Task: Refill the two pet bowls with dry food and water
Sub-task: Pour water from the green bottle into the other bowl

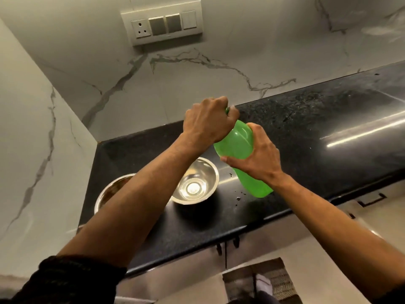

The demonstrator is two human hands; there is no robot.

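Note:
A green plastic bottle (237,142) stands on the black countertop (306,137), leaning a little. My right hand (254,154) is wrapped around its body. My left hand (208,119) is closed over the bottle's top, hiding the cap. Two steel bowls sit left of the bottle. The nearer-right bowl (195,183) is shiny inside with a bright reflection at its bottom. The left bowl (111,189) holds something brown and is mostly hidden under my left forearm.
White marble walls meet at the counter's back left corner. A switch and socket panel (163,24) is on the back wall. Small crumbs (237,197) lie on the counter near the bottle. Cabinet fronts (295,249) run below the counter edge.

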